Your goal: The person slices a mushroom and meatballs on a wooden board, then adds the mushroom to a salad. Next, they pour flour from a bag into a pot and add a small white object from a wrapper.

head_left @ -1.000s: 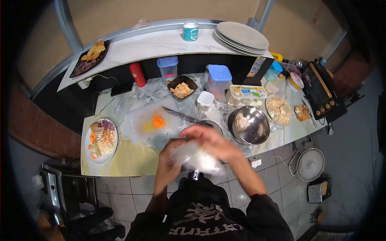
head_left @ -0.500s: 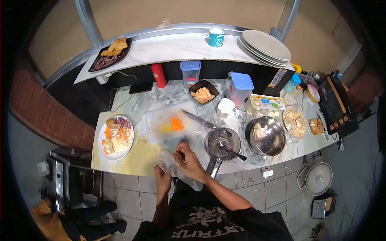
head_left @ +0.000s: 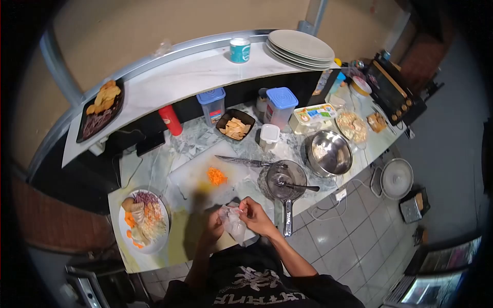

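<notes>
A thin, crumpled clear plastic bag [head_left: 234, 229] hangs between my hands in front of my body, close over the counter's front edge. My left hand [head_left: 213, 226] grips its left side, the fingers partly hidden behind the plastic. On the other side, my right hand [head_left: 255, 217] pinches the upper right edge. Just beyond them lies a white cutting board [head_left: 187, 177] with a small heap of shredded carrot [head_left: 217, 176] and a knife [head_left: 239, 160] along its far edge.
Right of the hands stands a glass saucepan [head_left: 287, 191] with a fork in it, its handle over the front edge. Beyond it is a steel bowl [head_left: 343, 161]. A plate of cut vegetables [head_left: 146, 220] sits at left. A black bowl of pale pieces [head_left: 235, 127] stands behind the board.
The view has turned and tilted. My right hand has drawn away from the left, rightward, and the plastic bag is now spread and bunched between both hands.
</notes>
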Demonstrator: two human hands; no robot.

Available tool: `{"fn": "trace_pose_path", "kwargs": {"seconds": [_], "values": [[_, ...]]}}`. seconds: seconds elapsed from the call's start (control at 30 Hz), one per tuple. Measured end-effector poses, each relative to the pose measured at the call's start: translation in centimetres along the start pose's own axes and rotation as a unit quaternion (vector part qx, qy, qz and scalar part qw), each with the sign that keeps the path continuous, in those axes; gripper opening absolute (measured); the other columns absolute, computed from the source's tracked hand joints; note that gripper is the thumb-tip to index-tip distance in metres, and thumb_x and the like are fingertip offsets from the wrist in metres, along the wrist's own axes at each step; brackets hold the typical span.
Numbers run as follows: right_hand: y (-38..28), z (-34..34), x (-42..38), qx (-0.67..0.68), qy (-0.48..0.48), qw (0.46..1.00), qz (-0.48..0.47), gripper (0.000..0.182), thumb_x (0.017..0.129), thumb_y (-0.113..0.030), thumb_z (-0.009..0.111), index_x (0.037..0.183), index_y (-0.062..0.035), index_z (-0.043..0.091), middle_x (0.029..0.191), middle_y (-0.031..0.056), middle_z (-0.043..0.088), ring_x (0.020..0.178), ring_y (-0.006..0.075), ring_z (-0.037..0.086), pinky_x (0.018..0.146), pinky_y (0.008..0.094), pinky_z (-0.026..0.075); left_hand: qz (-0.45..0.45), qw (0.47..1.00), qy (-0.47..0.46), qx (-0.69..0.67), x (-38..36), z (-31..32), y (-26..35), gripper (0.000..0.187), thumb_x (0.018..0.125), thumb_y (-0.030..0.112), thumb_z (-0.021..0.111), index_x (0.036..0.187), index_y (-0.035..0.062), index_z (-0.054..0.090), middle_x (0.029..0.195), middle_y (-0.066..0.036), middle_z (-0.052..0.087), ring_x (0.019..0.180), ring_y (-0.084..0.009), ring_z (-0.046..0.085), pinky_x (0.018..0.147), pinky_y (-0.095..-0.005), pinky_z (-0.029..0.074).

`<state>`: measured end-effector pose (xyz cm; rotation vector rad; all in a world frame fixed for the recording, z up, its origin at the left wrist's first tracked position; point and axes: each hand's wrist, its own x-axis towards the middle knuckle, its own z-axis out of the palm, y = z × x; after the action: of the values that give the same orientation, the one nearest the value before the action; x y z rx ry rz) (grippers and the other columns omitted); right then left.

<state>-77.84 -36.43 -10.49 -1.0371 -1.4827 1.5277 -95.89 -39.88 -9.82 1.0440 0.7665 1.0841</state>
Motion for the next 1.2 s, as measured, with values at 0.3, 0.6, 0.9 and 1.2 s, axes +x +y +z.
{"fn": "trace_pose_path", "kwargs": {"seconds": [0.3,0.6,0.9,1.2], "values": [[0.2,1.5,-0.3,0.068,0.077,0.995,0.017,0.027,0.078,0.001,0.069,0.102,0.0007,0.056,0.086,-0.001,0.054,0.069,0.0048,0.044,0.061,0.0213,0.04,-0.044,0.999,0.004,0.025,1.8,-2.0,-1.2,0.028,0.085,0.003,0.056,0.112,-0.0014,0.055,0.104,-0.007,0.061,0.098,-0.0125,0.056,0.087,-0.0279,0.044],[-0.9,2.7,0.5,0.0,0.105,0.994,-0.03,0.018,0.074,0.005,0.065,0.089,0.0001,0.057,0.074,-0.0042,0.053,0.064,0.0028,0.044,0.054,0.0198,0.036,-0.055,0.996,-0.015,0.064,1.6,-3.5,-1.5,0.026,0.086,-0.001,0.046,0.111,-0.0011,0.051,0.096,-0.003,0.056,0.088,-0.007,0.051,0.077,-0.0218,0.041],[-3.9,4.1,1.7,-0.217,0.148,0.965,0.021,0.022,0.071,0.003,0.064,0.088,0.0024,0.05,0.078,0.0231,0.059,0.074,0.0383,0.061,0.063,0.0416,0.046,-0.056,0.996,-0.056,0.029,1.1,-2.8,1.7,0.026,0.089,0.002,0.059,0.112,0.0031,0.047,0.099,-0.002,0.056,0.09,-0.0062,0.051,0.077,-0.0215,0.04],[-1.5,2.2,0.8,-0.102,0.025,0.994,0.029,0.026,0.08,-0.003,0.064,0.105,0.0025,0.057,0.091,0.0149,0.059,0.076,0.0245,0.059,0.069,0.0337,0.046,-0.077,0.997,-0.03,0.015,1.0,-4.5,-0.4,0.026,0.09,-0.001,0.058,0.113,0.0028,0.047,0.095,-0.002,0.055,0.088,-0.0055,0.05,0.076,-0.0203,0.04]]}}
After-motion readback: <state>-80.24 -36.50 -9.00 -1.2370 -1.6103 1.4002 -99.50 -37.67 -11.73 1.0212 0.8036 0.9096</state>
